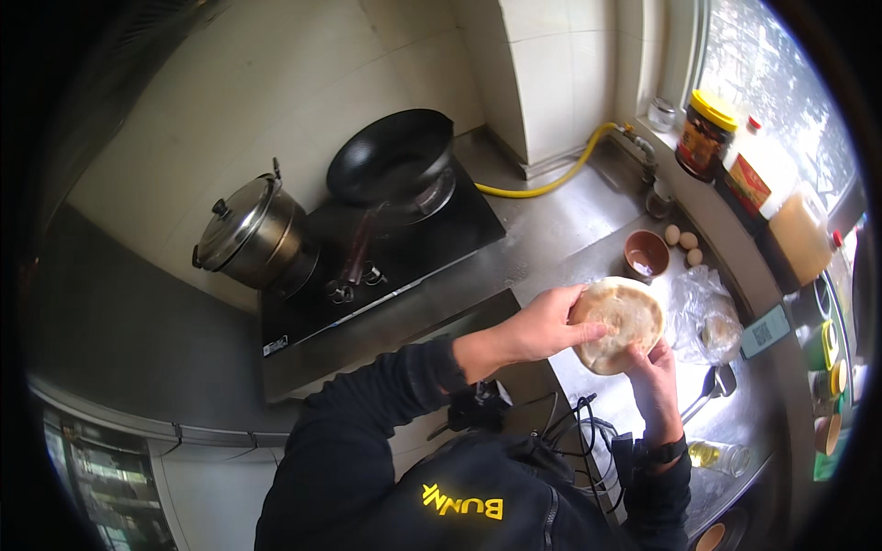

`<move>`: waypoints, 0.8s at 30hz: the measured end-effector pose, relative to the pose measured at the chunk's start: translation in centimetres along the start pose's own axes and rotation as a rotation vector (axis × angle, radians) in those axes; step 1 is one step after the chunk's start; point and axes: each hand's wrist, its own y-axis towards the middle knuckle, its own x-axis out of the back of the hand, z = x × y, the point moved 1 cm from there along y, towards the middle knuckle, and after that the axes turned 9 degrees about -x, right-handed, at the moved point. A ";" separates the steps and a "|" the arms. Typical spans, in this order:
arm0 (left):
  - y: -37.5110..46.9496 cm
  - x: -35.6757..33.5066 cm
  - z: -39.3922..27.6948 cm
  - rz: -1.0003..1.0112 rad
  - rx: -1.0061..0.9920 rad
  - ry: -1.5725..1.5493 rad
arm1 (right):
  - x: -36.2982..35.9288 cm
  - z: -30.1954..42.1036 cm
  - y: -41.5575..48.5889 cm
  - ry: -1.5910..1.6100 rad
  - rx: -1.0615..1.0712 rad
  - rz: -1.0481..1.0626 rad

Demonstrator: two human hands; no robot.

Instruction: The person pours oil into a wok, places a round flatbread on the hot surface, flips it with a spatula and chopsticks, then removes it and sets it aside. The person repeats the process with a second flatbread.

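Note:
A round, browned flatbread [619, 326] is held up over the steel counter between both my hands. My left hand [551, 325] grips its left side, with the thumb lying on the top face. At the lower right edge, my right hand [651, 375] pinches it, thumb on top. Just beyond the bread stands a brown bowl [646, 253] holding some liquid, with several eggs [688, 240] beside it. To the right of the bread lies a clear plastic bag [710, 317] with something pale inside. The fingers beneath the bread are mostly hidden.
A black wok [393, 158] and a lidded steel pot [251, 231] sit on the gas stove [406, 255]. A yellow hose [544, 189] runs behind. Utensils [710, 386], a glass jar of yellow liquid [720, 458] and black cables [589, 427] lie at right; jars and bottles line the sill.

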 end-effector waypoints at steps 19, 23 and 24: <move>-6.5 35.6 -18.6 -0.404 0.119 1.203 | -11.9 -5.0 10.5 -0.416 -0.168 0.047; -1.3 44.2 -12.9 -0.274 0.112 1.664 | -8.3 -5.5 10.0 -0.562 -0.115 -0.164; -0.1 45.6 -11.4 -0.245 0.140 1.699 | -7.5 -5.5 9.6 -0.568 -0.104 -0.230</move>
